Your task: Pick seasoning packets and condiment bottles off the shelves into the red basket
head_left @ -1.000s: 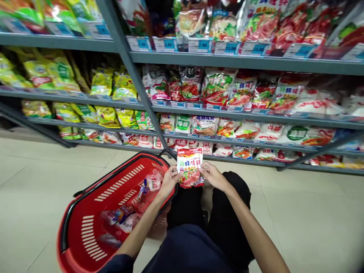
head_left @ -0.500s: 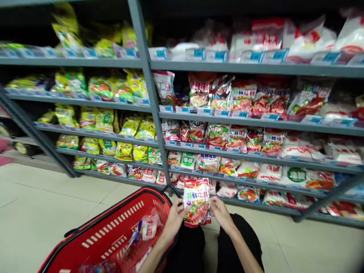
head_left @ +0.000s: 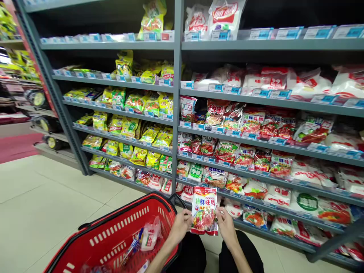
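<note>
A red and white seasoning packet (head_left: 204,210) with a food picture is held upright over my knees, its printed front towards me. My left hand (head_left: 181,226) pinches its left edge between thumb and fingers. At the opposite edge my right hand (head_left: 225,224) grips it the same way. Left of my legs stands a red shopping basket (head_left: 113,231) with a black rim. Inside it lie a white bag with red print (head_left: 149,236) and a few other packages, partly hidden by my left forearm.
Grey shelving (head_left: 176,113) crosses the view ahead. Yellow packets (head_left: 162,137) fill its left side, red and white bags (head_left: 270,79) its right. A slanted shelf leg (head_left: 335,239) reaches the floor at right. Pale floor tiles (head_left: 57,201) extend at left.
The view has tilted up and turned left, so more upper shelves show and everything sits lower and further right. Both hands still hold the packet, whose print is sharper now.
</note>
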`<action>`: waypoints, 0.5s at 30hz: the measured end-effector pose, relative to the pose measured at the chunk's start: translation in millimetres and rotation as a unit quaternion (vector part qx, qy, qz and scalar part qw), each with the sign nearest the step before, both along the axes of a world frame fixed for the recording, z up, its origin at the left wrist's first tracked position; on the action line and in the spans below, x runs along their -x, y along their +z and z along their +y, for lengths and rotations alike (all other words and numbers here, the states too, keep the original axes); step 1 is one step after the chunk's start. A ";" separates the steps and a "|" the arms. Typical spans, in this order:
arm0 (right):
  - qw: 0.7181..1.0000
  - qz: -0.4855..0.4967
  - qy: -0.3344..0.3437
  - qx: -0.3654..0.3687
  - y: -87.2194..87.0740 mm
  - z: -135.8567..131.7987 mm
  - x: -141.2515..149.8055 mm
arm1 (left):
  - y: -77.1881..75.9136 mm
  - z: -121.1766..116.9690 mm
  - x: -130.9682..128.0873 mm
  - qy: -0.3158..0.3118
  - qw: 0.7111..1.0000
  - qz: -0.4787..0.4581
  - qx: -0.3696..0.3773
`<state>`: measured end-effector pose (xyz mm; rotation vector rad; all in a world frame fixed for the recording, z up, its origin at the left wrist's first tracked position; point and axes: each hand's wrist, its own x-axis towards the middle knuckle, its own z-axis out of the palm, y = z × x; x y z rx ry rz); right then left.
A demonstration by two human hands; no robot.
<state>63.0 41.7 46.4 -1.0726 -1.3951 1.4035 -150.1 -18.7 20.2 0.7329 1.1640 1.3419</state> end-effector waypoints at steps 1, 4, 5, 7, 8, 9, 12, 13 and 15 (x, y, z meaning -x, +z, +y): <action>1.000 0.001 0.001 0.000 0.8 -1.0 0.0 | -1.0 -0.8 0.2 -0.003 1.000 -0.008 -0.009; 1.000 0.003 0.007 0.000 2.0 -3.4 0.0 | -3.5 -6.7 0.6 -0.016 0.999 -0.022 -0.021; 1.000 0.002 0.008 -0.001 1.9 -3.8 0.2 | -4.2 -9.3 0.8 -0.021 0.999 -0.019 -0.018; 1.000 -0.007 0.005 -0.005 0.7 -4.1 1.0 | -5.3 -14.1 1.7 -0.025 1.000 -0.005 -0.007; 1.000 -0.014 0.005 -0.007 -0.3 -3.8 1.6 | -5.5 -15.9 2.4 -0.026 1.000 0.003 -0.002; 1.000 -0.021 0.007 -0.008 -1.7 -3.2 2.2 | -5.5 -16.9 3.2 -0.027 1.000 0.010 0.001; 0.999 -0.025 0.016 -0.017 -7.8 0.9 3.6 | -3.8 -15.5 5.9 -0.032 0.999 0.032 0.002; 0.999 -0.021 0.020 -0.020 -10.1 2.9 4.0 | -2.8 -13.8 6.8 -0.033 0.999 0.039 0.000; 0.999 -0.009 0.024 -0.024 -13.4 6.8 5.3 | 0.2 -10.1 8.3 -0.028 0.998 0.051 -0.003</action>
